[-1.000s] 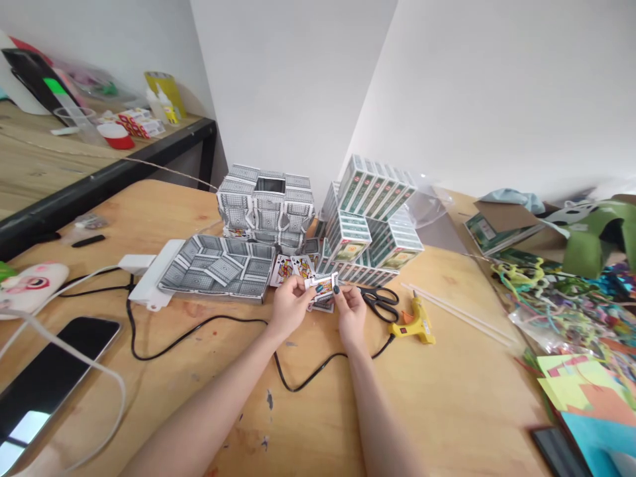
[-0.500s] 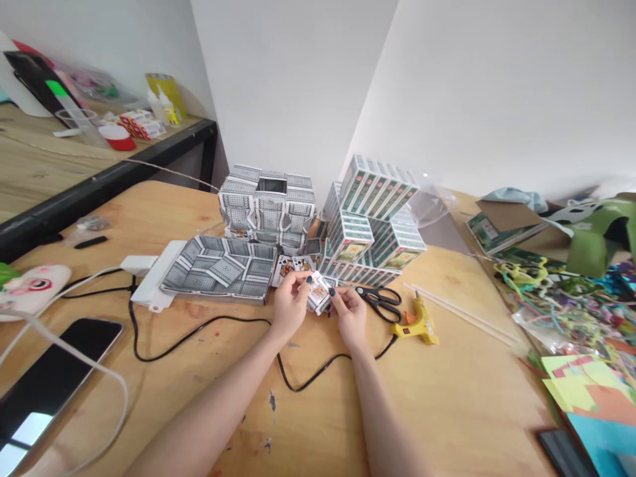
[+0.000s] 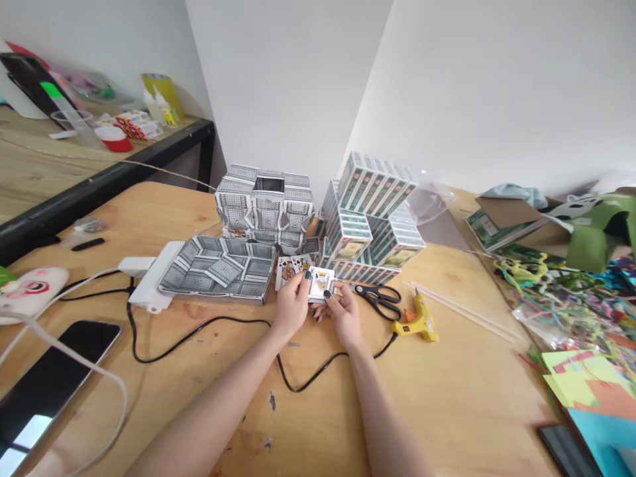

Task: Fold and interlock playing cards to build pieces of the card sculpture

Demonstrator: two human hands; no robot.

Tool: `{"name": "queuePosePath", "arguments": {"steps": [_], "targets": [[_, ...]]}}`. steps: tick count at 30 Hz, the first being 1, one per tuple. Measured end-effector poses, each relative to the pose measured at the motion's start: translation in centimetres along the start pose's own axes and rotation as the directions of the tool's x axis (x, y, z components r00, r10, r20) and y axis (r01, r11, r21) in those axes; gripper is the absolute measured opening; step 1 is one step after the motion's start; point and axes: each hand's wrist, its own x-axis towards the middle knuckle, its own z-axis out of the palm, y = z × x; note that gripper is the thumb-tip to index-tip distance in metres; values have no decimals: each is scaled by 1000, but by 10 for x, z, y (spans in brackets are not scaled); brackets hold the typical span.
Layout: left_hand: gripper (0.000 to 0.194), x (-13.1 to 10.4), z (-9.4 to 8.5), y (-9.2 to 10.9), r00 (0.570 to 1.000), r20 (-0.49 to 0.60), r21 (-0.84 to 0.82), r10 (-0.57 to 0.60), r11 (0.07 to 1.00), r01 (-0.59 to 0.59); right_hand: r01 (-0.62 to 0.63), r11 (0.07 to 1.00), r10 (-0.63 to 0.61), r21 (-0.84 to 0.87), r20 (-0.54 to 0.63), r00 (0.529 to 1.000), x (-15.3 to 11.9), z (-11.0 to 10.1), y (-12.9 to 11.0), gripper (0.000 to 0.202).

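Both hands hold a small stack of playing cards (image 3: 322, 283), with a king face up on top. My left hand (image 3: 293, 303) pinches its left edge, and my right hand (image 3: 344, 311) grips the right side, thumb on the face. Beside my left fingers, more face cards (image 3: 287, 266) lie face up on the table. A shallow tray made of cards (image 3: 213, 293) sits to the left, with a loose card inside. Behind it stands a block-shaped structure of cards (image 3: 268, 215) with a square opening on top. Stacked green-and-white card boxes (image 3: 350, 235) rise behind my right hand.
Black scissors (image 3: 380, 298) and a yellow glue gun (image 3: 420, 322) lie right of my right hand, near clear glue sticks (image 3: 462, 311). A black cord (image 3: 199, 331) crosses the table from a white power strip (image 3: 158, 278). A phone (image 3: 59, 377) lies at left.
The card stack in my hands has been turned more upright and squared, so the king faces me. My right hand has shifted slightly left. The view has moved a little.
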Motion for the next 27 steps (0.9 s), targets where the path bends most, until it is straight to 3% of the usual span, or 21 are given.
{"name": "queuePosePath", "arguments": {"steps": [5, 18, 27], "targets": [[17, -2, -1, 3, 995, -29, 90, 95, 992, -92, -34, 997, 37, -67, 36, 999, -3, 8, 0, 30], [12, -2, -2, 13, 996, -92, -9, -13, 1000, 13, -39, 993, 52, -115, 104, 993, -6, 12, 2, 23], [17, -2, -1, 11, 993, -63, -114, -104, 989, 97, -25, 993, 17, -118, -72, 997, -6, 21, 10, 24]]}}
